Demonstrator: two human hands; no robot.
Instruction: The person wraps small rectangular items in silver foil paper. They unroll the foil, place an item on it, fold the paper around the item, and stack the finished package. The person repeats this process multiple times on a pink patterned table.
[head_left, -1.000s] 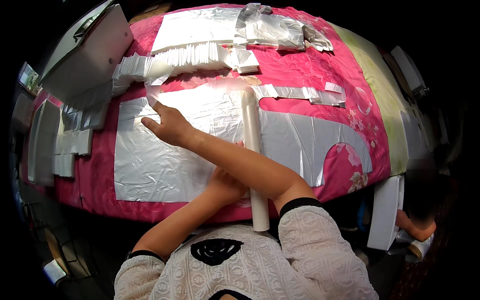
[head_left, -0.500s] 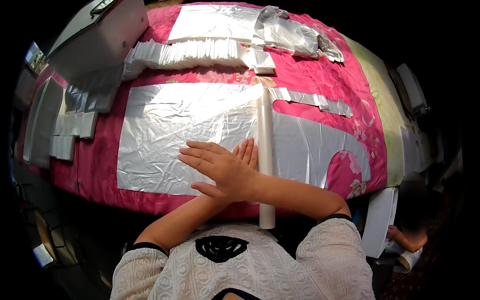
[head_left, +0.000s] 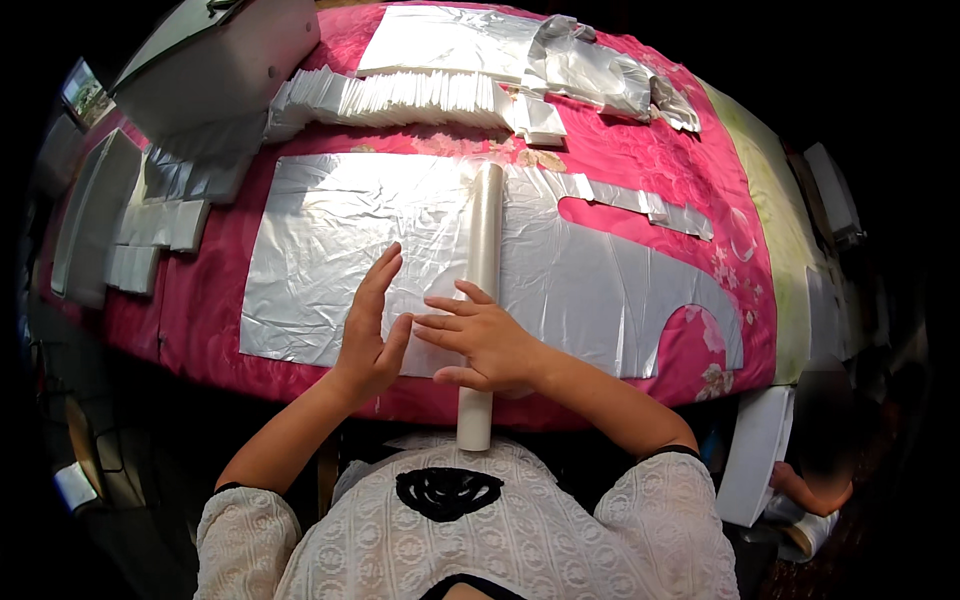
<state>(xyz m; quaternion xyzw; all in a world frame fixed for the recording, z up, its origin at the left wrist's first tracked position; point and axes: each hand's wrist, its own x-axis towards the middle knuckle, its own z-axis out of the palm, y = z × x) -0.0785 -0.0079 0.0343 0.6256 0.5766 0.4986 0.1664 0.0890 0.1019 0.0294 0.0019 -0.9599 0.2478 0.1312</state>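
Flat on the pink floral cloth lies a silvery-white plastic vest bag [head_left: 320,250], creased on its left part, with its two handle strips toward the right. A pale cylindrical roll or tube [head_left: 485,225] rests across the bag, its near end sticking out past the table edge. My right hand [head_left: 480,335] is over the roll with its fingers spread; whether it presses on the roll cannot be told. To the left of the roll, my left hand [head_left: 370,330] is raised above the bag, fingers up and thumb apart, holding nothing.
Behind the bag stands a long row of folded white packets [head_left: 410,100]. More silvery bags [head_left: 590,70] lie at the back. A large white box [head_left: 220,70] and small white stacks [head_left: 180,225] are on the left. Another person's arm [head_left: 805,490] shows at lower right, beside a white panel [head_left: 758,450].
The roll has shifted left across the bag. My hands, crossed before, have come apart: the left moved out to the left, the right now lies over the roll.
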